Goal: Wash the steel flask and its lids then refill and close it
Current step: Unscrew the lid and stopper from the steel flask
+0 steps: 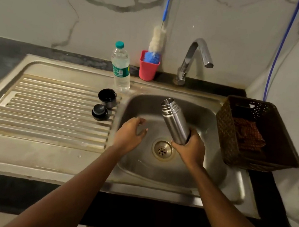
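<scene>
My right hand (190,150) grips the lower end of the steel flask (175,120), which is uncapped and tilts up and to the left over the sink basin (204,171). My left hand (129,134) hovers empty over the basin's left side, fingers loosely curled, apart from the flask. Two black lids stand on the ribbed drainboard (49,110) beside the basin: the cup lid (107,97), open side up, and the smaller inner stopper (99,112) in front of it.
A plastic water bottle (121,67) with a teal cap stands behind the basin. A red cup (148,69) holds a blue bottle brush (156,41). The tap (194,58) arches over the back rim. A brown basket (257,136) with a cloth sits at the right.
</scene>
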